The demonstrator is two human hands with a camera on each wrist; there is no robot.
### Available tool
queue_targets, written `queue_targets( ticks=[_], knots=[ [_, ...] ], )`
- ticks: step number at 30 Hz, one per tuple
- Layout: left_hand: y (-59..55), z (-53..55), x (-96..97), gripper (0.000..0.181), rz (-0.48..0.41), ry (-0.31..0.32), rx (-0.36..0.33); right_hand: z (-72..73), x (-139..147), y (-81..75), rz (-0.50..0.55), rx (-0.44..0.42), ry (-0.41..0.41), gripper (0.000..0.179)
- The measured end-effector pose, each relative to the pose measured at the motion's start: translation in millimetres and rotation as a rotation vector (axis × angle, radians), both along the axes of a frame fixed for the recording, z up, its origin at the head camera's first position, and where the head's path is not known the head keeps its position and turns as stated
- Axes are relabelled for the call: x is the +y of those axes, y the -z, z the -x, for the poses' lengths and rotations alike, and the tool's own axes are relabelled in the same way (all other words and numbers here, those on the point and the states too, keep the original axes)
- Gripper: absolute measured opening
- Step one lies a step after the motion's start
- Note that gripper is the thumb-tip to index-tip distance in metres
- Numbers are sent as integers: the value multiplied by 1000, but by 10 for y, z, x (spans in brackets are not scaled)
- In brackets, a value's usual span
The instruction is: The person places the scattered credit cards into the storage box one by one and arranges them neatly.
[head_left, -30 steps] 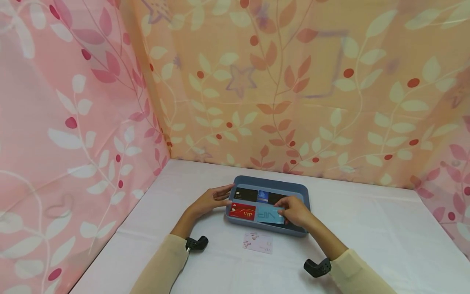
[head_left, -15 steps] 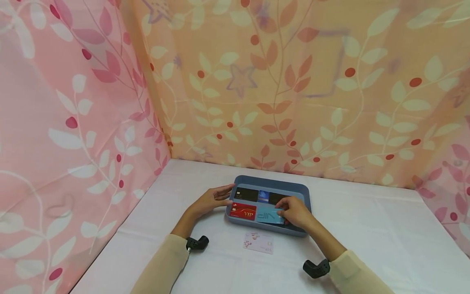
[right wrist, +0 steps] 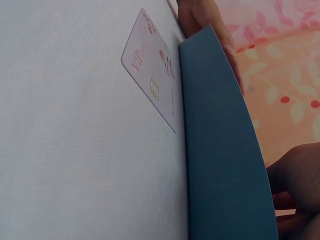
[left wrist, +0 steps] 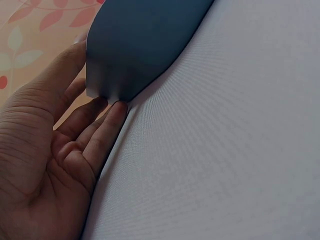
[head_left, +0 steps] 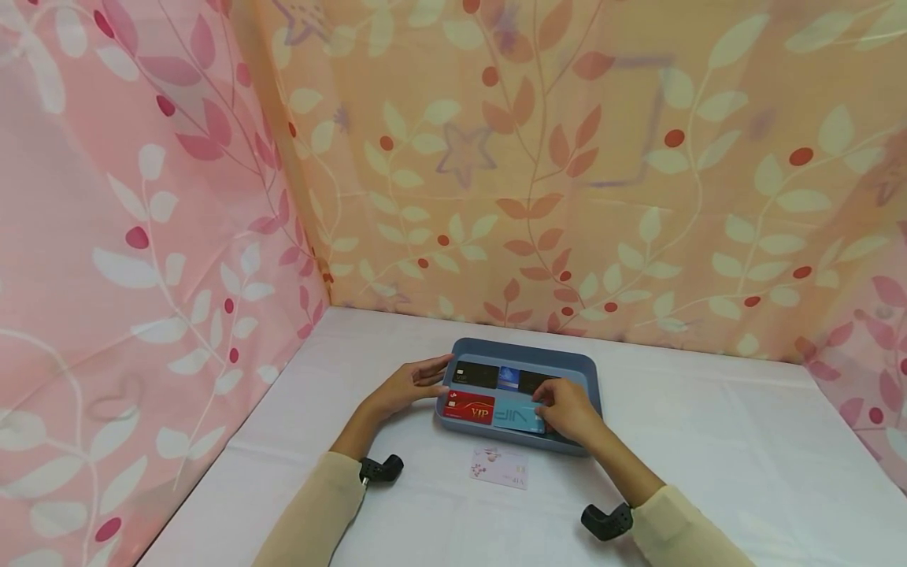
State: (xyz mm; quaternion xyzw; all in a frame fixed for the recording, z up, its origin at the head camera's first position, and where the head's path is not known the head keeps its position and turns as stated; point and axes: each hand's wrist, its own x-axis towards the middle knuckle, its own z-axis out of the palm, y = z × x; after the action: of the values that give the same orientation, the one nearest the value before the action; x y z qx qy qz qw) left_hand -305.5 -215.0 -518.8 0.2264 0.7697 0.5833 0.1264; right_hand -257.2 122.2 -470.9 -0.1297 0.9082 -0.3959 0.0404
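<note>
A blue tray (head_left: 524, 353) lies on the white tablecloth with several cards inside. My left hand (head_left: 404, 387) holds its left end, thumb over the rim; in the left wrist view the fingertips meet the outer wall near its base. Inside the tray, my right hand (head_left: 572, 411) pinches the right end of a light blue VIP card (head_left: 516, 415), which lies close beside a red VIP card (head_left: 468, 407). Behind these are a black card (head_left: 475, 374), a bright blue card (head_left: 508, 378) and another black card (head_left: 533, 382), partly covered by the right hand.
On the cloth in front of the tray lies a pale pink VIP card (head_left: 499, 468), seen closer in the right wrist view. A leaf-patterned curtain (head_left: 425, 197) stands behind the table, and a pink one (head_left: 142, 276) along its left side.
The light blue card has slid slightly left toward the red card, with my right hand following it. My left hand and the tray have hardly moved.
</note>
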Motion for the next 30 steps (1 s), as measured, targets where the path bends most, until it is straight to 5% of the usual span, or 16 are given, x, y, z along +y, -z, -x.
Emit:
queue_targets(
  ticks=[19, 30],
  knots=[
    [-34, -20, 5, 71, 2, 6, 1, -34, 28, -64, -94, 104, 16, 11],
    [-13, -7, 0, 71, -8, 11, -2, -215, 90, -183, -88, 181, 18, 15]
  ],
)
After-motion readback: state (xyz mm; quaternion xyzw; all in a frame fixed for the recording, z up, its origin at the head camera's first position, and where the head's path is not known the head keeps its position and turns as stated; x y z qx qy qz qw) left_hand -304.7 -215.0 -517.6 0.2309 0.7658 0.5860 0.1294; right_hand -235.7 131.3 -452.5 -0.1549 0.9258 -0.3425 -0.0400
